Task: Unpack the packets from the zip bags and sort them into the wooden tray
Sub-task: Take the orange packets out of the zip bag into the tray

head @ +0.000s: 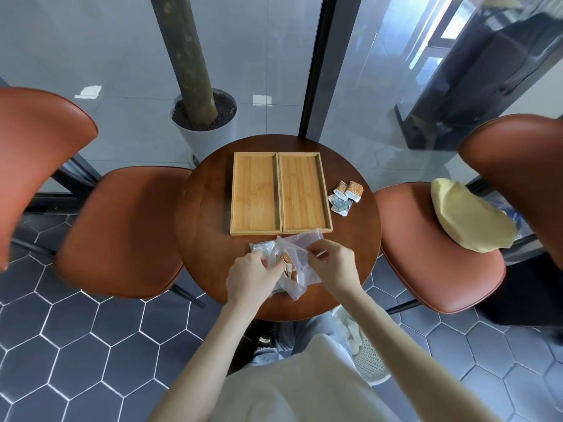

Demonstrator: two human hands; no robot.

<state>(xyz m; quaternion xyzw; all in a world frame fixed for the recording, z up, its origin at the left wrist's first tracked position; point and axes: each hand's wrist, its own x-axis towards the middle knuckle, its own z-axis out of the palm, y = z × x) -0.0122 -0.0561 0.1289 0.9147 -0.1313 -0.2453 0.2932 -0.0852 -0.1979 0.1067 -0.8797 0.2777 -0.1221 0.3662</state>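
Unpacking is the step in hand: both hands work at a clear zip bag (300, 263) lying on the near edge of the round bench (207, 239), just in front of the wooden tray (280, 193). The left hand (253, 277) is curled at the bag's mouth, fingers on the orange packets (288, 264) inside. The right hand (332, 264) pinches the bag's opposite edge, holding it open. Both tray halves lie empty; a few loose packets (345, 194) sit right of the tray. Next, I judge, the left hand must draw packets out while the right steadies the film.
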